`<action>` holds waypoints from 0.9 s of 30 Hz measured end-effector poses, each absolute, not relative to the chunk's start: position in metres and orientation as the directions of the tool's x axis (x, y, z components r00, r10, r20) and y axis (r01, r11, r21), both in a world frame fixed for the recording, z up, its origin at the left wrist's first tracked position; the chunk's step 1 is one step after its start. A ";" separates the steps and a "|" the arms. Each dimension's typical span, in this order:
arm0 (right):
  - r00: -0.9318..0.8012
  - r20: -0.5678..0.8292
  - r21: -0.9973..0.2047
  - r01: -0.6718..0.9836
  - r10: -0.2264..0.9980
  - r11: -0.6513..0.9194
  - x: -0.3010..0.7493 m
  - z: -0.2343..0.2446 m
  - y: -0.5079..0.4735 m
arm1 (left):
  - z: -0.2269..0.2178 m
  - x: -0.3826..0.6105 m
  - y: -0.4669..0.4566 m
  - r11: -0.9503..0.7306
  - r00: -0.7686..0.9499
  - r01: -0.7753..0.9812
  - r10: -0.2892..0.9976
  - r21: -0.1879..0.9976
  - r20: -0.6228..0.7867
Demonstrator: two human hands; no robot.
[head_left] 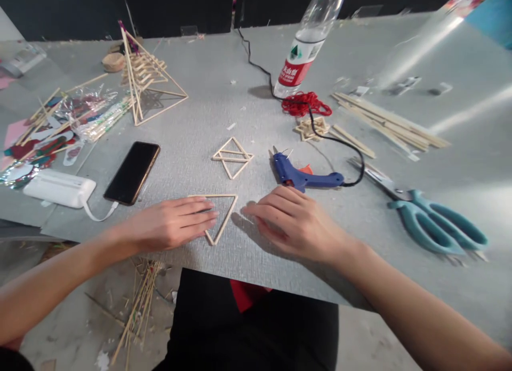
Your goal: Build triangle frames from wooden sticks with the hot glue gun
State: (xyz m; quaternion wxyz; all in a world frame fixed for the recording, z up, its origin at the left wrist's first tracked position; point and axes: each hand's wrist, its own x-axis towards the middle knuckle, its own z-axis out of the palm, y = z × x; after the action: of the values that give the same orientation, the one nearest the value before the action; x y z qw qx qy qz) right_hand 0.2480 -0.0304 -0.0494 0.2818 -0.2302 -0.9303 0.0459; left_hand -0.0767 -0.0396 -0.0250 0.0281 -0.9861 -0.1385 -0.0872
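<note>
My left hand (172, 222) lies flat with fingers stretched out on a triangle of thin wooden sticks (226, 216) near the table's front edge. My right hand (294, 222) hovers palm down just right of that triangle, fingers slightly curled and apart, holding nothing. A second stick shape of overlapping triangles (232, 156) lies a little farther back. A blue glue gun (306, 176) rests just beyond my right hand, its black cord running back across the table.
Teal scissors (434, 222) lie at the right, loose sticks (390, 126) and a water bottle (308, 46) behind. A stick pyramid (146, 75), a black phone (133, 172) and a white power bank (60, 188) are at the left. Red string (304, 103) sits by the bottle.
</note>
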 end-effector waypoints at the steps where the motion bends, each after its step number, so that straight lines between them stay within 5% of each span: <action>1: -0.729 0.516 -0.237 0.384 0.450 0.893 0.246 -0.053 -0.031 | -0.028 -0.078 -0.039 -0.962 0.951 0.269 0.259 -0.039 0.169; 7: -0.734 0.548 -0.257 0.310 0.402 0.915 0.228 -0.068 -0.032 | -0.043 -0.087 -0.040 -0.975 0.947 0.219 0.202 -0.042 0.249; 16: -0.827 0.494 -0.196 0.196 0.269 0.961 0.209 -0.064 -0.018 | -0.039 -0.077 -0.040 -0.956 0.942 0.218 0.154 -0.195 0.297; 27: -0.850 0.448 -0.223 0.196 0.279 0.955 0.208 -0.063 -0.020 | -0.037 -0.070 -0.042 -0.972 0.911 0.234 0.230 0.031 0.342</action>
State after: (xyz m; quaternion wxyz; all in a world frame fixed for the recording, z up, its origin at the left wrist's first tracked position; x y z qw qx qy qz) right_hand 0.2080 -0.0195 -0.0632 0.2446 -0.1239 -0.9579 0.0849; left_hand -0.0695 -0.0423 -0.0369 0.0054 -0.9775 -0.1188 -0.1742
